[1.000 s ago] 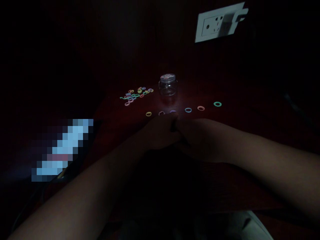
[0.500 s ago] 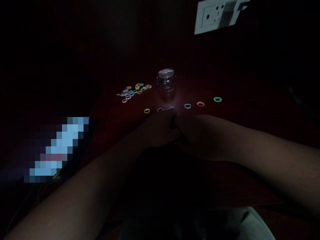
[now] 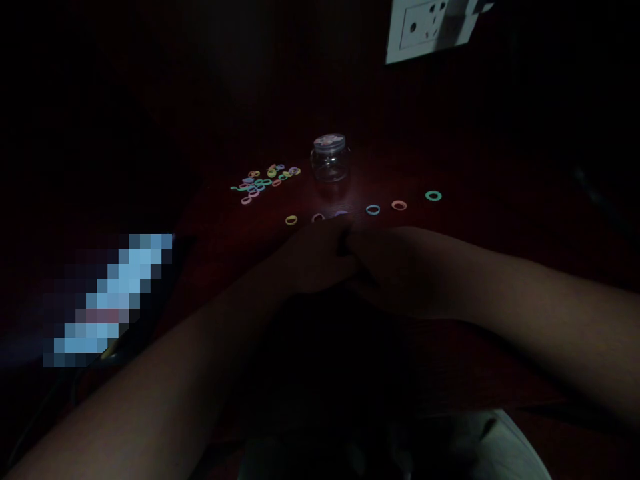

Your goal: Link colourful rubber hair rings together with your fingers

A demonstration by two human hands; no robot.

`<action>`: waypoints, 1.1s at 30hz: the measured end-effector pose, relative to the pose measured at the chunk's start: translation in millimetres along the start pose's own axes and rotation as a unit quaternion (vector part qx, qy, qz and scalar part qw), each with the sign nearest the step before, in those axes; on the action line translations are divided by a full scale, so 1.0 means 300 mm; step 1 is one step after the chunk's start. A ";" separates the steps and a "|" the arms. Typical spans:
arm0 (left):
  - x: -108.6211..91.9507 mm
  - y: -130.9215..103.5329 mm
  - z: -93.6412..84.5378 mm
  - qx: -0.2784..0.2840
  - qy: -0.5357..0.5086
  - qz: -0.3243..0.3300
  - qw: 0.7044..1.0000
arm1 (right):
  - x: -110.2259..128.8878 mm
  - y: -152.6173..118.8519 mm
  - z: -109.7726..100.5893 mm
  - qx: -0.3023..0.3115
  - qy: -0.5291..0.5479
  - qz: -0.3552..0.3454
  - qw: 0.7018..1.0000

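Note:
My left hand and my right hand meet over the near part of the dark red table, in deep shadow. Both look curled closed against each other; whatever lies between the fingers, if anything, is hidden. Just beyond them runs a loose row of small coloured hair ties: a yellow one, a pink one and a purple one partly covered by my left hand, then a blue one, an orange-pink one and a green one farther right.
A clear lidded jar stands behind the row. To its left lies a scattered pile of coloured hair ties. A bright pixelated screen is at the left. On the wall is a white socket panel. Something pale shows below the table edge.
The whole view has shifted slightly, so the jar, hair ties and socket sit a little higher and farther left. My two hands stay together in nearly the same pose.

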State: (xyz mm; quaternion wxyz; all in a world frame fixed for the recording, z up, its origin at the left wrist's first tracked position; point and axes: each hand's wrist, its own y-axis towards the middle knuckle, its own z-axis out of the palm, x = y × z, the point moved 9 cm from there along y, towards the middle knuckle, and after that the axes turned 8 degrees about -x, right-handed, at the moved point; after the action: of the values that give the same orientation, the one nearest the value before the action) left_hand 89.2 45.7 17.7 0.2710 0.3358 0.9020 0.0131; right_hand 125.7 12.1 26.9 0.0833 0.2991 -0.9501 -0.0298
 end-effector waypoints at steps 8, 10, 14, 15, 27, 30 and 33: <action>0.000 -0.003 0.001 0.001 0.004 0.004 1.000 | 0.001 -0.002 0.000 0.002 -0.016 -0.001 1.000; 0.000 -0.003 0.002 0.002 0.006 0.004 1.000 | 0.002 -0.002 0.001 -0.002 -0.013 -0.006 1.000; -0.003 -0.003 -0.001 0.001 0.007 0.003 1.000 | -0.001 -0.003 0.000 -0.002 -0.001 -0.001 1.000; -0.003 -0.002 -0.002 -0.001 0.007 0.002 1.000 | -0.001 -0.003 -0.001 0.000 0.002 0.002 1.000; -0.002 -0.002 -0.001 0.001 -0.016 -0.006 1.000 | 0.005 -0.004 -0.009 -0.004 0.003 -0.006 1.000; -0.004 -0.002 0.000 0.004 -0.018 -0.005 1.000 | 0.004 -0.004 -0.004 0.008 0.000 0.000 1.000; -0.010 -0.002 0.000 0.003 -0.017 0.001 1.000 | 0.001 -0.008 0.000 0.012 -0.016 0.006 1.000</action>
State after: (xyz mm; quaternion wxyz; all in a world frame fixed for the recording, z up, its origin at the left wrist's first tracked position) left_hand 90.7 43.4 19.0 0.2852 0.3380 0.8969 0.0054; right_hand 126.8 9.8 26.7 0.0646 0.2943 -0.9533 -0.0225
